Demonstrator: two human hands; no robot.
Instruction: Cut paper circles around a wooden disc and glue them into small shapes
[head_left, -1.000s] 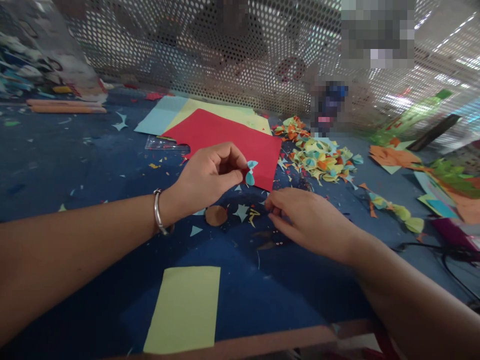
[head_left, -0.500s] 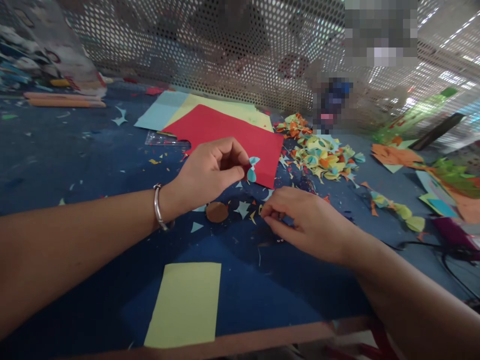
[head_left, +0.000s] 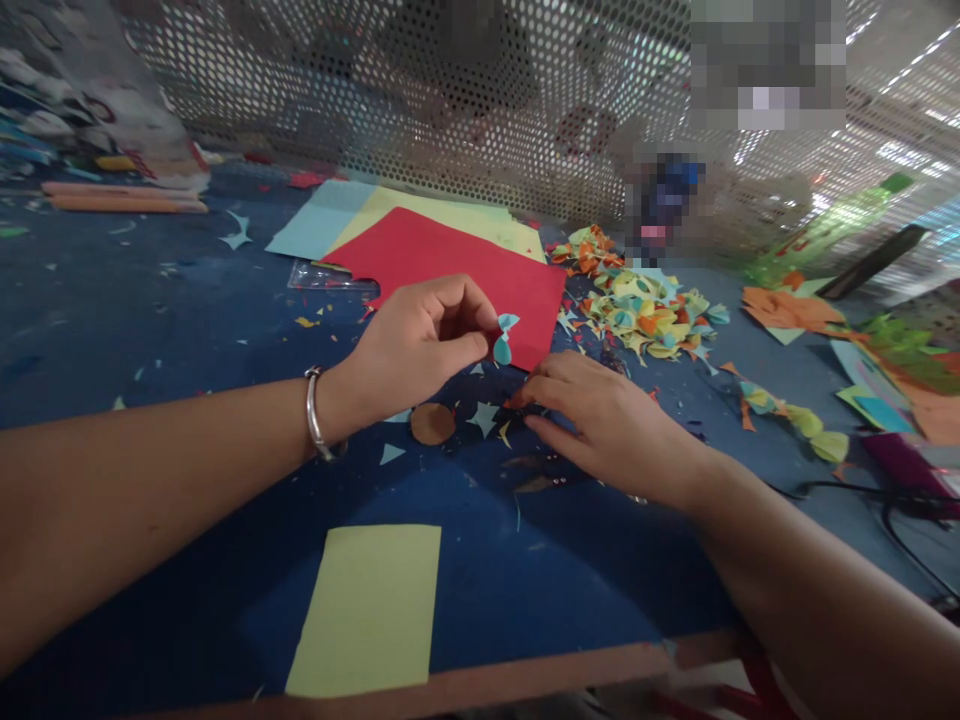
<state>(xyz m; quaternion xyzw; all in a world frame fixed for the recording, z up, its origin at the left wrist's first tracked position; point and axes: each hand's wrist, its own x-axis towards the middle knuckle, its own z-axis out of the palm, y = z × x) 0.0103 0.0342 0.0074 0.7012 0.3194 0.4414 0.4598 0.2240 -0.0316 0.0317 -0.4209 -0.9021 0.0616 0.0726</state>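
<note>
My left hand, with a silver bangle at its wrist, pinches a small light-blue paper cutout of petal-like shapes between thumb and fingertips. It is held up in front of a sheet of red paper. Low over the table is my right hand, its thumb and fingers apart, the fingertips among small paper scraps. Left of those fingertips lie a pale-blue star-shaped scrap and a brown disc. A dark pointed tool, perhaps scissors, is partly hidden under my right hand.
A yellow paper sheet lies at the table's front edge. Many paper cutouts are heaped at the back right, near a cable. Pencils lie far left. A perforated metal panel stands behind the table.
My right hand has shifted slightly away from me and its fingers have spread, uncovering the dark tool beneath. My left hand holds the blue cutout in the same place.
</note>
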